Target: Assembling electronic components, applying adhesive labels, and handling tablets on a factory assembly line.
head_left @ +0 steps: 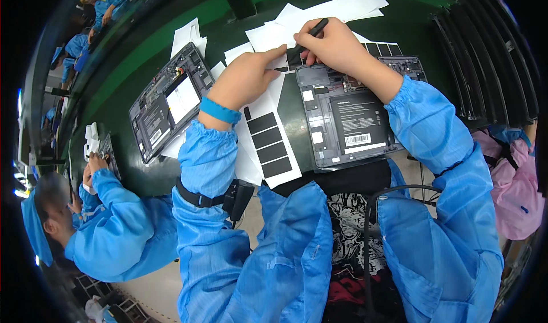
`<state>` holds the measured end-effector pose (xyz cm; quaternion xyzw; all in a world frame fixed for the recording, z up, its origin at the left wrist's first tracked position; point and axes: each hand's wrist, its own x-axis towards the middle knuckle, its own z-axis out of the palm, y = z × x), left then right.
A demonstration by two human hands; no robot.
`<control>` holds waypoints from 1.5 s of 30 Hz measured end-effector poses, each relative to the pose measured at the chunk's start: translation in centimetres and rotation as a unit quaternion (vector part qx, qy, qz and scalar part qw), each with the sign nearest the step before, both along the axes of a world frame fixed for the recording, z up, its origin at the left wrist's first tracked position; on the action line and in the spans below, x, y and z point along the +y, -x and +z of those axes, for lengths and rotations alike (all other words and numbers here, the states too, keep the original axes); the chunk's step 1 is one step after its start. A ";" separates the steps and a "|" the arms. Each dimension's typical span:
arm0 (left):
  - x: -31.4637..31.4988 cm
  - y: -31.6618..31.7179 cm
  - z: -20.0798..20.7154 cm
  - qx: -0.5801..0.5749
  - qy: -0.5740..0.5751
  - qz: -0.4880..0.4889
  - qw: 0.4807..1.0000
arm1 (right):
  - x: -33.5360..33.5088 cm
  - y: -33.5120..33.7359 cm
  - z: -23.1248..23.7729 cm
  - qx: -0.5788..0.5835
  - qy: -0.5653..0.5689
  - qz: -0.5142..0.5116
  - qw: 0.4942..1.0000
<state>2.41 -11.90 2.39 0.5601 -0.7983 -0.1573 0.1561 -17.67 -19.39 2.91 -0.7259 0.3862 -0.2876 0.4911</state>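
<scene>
My right hand (337,44), fingers closed, grips a black pen-shaped tool (319,26) whose lower end is hidden by the fingers. To its left, my left hand (246,76) reaches over white paper sheets with its index finger stretched out and thumb apart; it holds nothing I can see. The fingertip is close to a small black patch beside the right hand. Under my left wrist lies a white sheet with black rectangular pads (269,139). An opened device housing with a black battery (359,123) lies under my right forearm. A second opened housing (149,120) rests tilted on the left.
Loose white papers (337,8) lie at the back of the green table (228,29). Several black trays (482,66) stand in a row at the far right. A co-worker in blue (123,220) sits at the left; a pink garment (518,186) shows at the right.
</scene>
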 end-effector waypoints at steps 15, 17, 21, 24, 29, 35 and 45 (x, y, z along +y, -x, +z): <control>-1.1 1.0 -2.8 0.027 0.206 0.012 0.978 | -1.0 -0.2 -0.4 0.025 0.003 -0.027 0.999; -1.1 0.7 -2.7 0.040 0.168 0.020 0.985 | -1.0 -0.1 -0.5 0.029 0.026 -0.021 0.999; -1.5 -0.6 -2.9 0.001 0.219 -0.010 0.976 | -1.0 -0.2 -0.6 0.029 0.024 -0.016 0.999; -1.6 -1.1 -3.1 0.025 0.154 -0.005 0.988 | -0.8 -0.3 -0.5 0.024 0.029 -0.005 0.999; -1.3 -1.0 -3.1 0.008 0.155 -0.008 0.988 | -0.4 -0.4 -0.5 0.051 0.037 0.007 0.998; -1.1 -0.7 -2.6 -0.010 0.162 -0.010 0.987 | 0.1 -0.9 -0.3 0.064 0.043 -0.003 0.997; 0.4 0.4 -1.5 -0.120 0.130 0.021 0.984 | 0.3 -1.0 0.1 0.058 0.046 -0.017 0.997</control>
